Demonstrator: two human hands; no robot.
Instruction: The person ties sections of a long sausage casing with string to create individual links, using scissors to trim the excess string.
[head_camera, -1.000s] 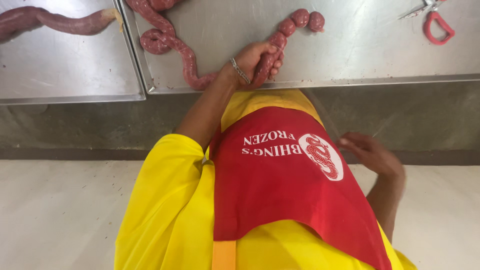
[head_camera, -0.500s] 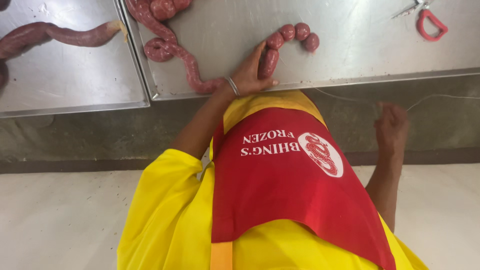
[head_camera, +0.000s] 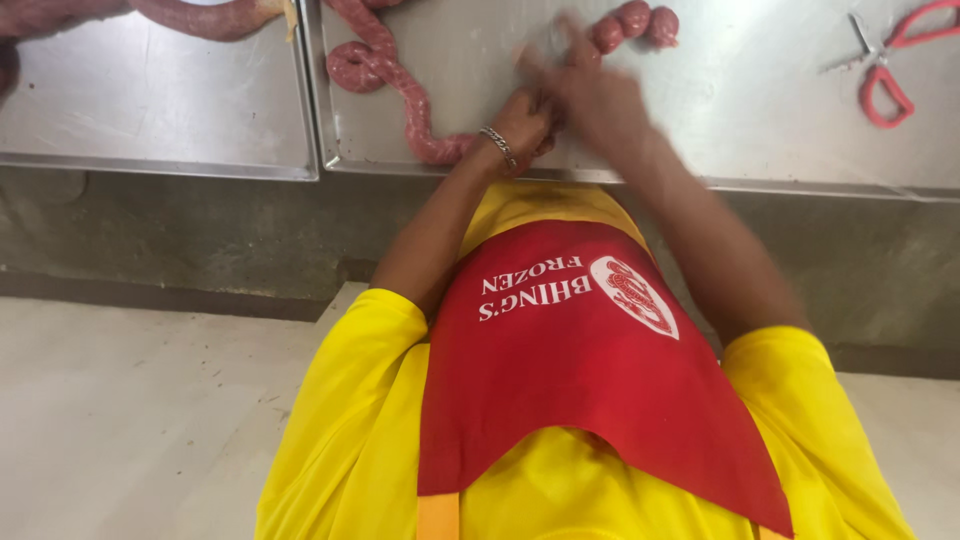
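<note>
A long pink sausage rope (head_camera: 400, 85) lies curled on a steel tray (head_camera: 760, 120); its far end is pinched into short links (head_camera: 635, 20). My left hand (head_camera: 522, 120), with a metal bracelet at the wrist, grips the rope near the tray's front edge. My right hand (head_camera: 590, 85) is blurred and sits right beside the left, over the same stretch of sausage next to the links. Whether its fingers close on anything is hidden by blur.
Red-handled scissors (head_camera: 885, 70) lie at the tray's far right. A second steel tray (head_camera: 150, 110) at left holds another sausage length (head_camera: 200, 15). Below the trays runs a concrete counter wall (head_camera: 200, 240) and pale floor. I wear a yellow shirt and red apron (head_camera: 580, 370).
My right hand rose from beside my body below the counter up onto the tray and met the left hand at the sausage. The left hand stayed on the rope.
</note>
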